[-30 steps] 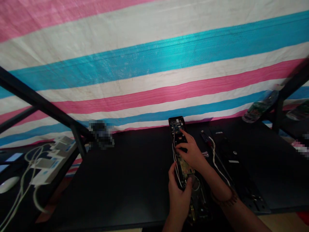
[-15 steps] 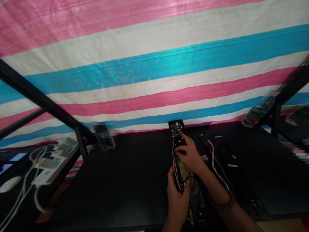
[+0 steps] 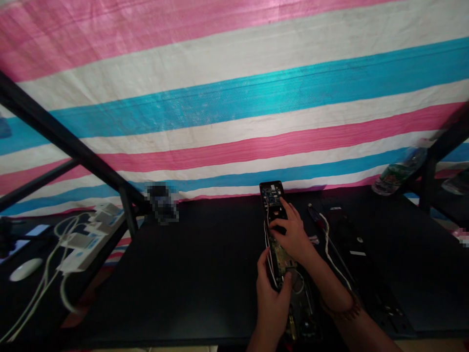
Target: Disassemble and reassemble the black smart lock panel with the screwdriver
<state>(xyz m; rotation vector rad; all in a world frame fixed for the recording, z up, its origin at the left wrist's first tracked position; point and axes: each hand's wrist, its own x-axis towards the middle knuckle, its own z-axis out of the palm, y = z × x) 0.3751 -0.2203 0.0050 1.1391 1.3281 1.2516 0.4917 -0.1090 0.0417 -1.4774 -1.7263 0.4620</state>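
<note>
A long, narrow black electronic device [image 3: 271, 212] with its inside exposed stands tilted on the table in front of me. A blue circuit board [image 3: 273, 192] fills its far end, and a greenish-gold board [image 3: 283, 256] sits nearer. Thin white wires [image 3: 270, 264] run down its left side. My left hand [image 3: 273, 293] is wrapped round the lower part, thumb on the right. My right hand [image 3: 291, 229] reaches over the middle; one finger points to the blue board, while the thumb and other fingers close near the left edge by the wires. What they pinch is hidden.
Right of the device lie a white cable [image 3: 327, 239] and a long black panel [image 3: 361, 264]. A plastic bottle [image 3: 390, 173] leans at the back right. On the left are a power strip [image 3: 82, 252] with cables and a white mouse [image 3: 26, 269]. Striped sheeting [image 3: 234, 102] hangs behind.
The whole view has shifted slightly, so things appear a little further right. Both hands keep nearly the same hold on the device.
</note>
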